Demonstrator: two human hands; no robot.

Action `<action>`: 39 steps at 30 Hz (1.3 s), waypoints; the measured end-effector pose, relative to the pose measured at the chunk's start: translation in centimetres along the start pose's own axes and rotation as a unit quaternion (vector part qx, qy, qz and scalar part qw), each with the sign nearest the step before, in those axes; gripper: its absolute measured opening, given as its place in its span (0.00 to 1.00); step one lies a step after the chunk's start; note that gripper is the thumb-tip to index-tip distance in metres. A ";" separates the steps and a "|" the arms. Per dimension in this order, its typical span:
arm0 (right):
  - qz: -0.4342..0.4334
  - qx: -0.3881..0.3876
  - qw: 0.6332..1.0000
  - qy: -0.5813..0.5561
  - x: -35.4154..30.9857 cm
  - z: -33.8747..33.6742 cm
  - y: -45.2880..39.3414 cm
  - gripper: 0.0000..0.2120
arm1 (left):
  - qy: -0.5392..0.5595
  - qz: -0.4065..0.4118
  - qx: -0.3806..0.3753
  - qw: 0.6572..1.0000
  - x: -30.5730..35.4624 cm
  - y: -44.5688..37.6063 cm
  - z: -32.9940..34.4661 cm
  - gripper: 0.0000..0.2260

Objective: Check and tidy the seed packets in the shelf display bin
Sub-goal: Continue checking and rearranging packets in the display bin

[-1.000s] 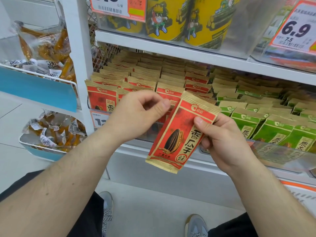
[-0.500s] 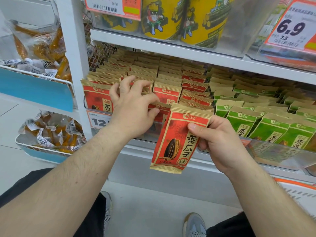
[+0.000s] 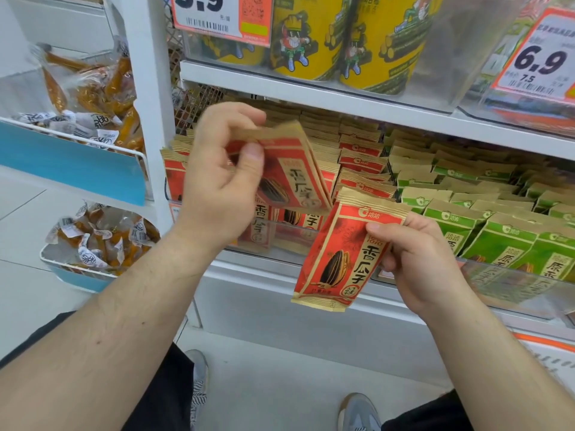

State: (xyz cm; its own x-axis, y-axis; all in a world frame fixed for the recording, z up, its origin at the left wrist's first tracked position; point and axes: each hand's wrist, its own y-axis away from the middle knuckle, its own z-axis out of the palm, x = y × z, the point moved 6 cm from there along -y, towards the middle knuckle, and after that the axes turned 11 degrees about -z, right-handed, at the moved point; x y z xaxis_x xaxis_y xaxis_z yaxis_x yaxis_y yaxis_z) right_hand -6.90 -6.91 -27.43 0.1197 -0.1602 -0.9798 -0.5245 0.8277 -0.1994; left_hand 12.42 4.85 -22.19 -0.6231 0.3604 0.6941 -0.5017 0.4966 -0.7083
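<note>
My right hand pinches one red sunflower seed packet by its right edge and holds it upright in front of the shelf's edge. My left hand pinches the top of a small bunch of red packets, lifted and tilted above the rows. Behind them, rows of red packets stand in the clear display bin. My left hand hides part of the front rows.
Green seed packets fill the bin on the right. Yellow tubs and price tags sit on the shelf above. To the left, wire baskets hold wrapped orange snacks. Below are my shoes and a pale floor.
My left hand reached into the red rows, took hold of a few packets and lifted them up. My right hand lowered its packet slightly and keeps holding it.
</note>
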 end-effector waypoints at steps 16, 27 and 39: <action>-0.208 0.039 0.977 -0.025 -8.9 0.9 -3.8 0.07 | 0.218 -0.233 -0.029 0.947 -4.7 -0.5 -3.7 0.13; -0.215 -0.025 0.972 0.091 -9.7 5.2 -5.9 0.08 | 0.214 -0.241 -0.114 0.940 -4.8 0.4 -2.4 0.14; -0.288 -0.001 0.956 0.058 -10.9 4.2 -6.5 0.09 | 0.219 -0.247 -0.091 0.940 -4.8 0.1 -2.6 0.13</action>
State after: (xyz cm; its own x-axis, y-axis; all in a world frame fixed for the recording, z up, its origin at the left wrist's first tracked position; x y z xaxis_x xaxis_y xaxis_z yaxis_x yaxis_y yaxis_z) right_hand -1.25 -8.33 -15.37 0.2955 -0.6481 -0.7019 -0.4014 0.5825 -0.7068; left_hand 16.95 5.25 -25.26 -0.0143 0.3218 0.9467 -0.5286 0.8012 -0.2804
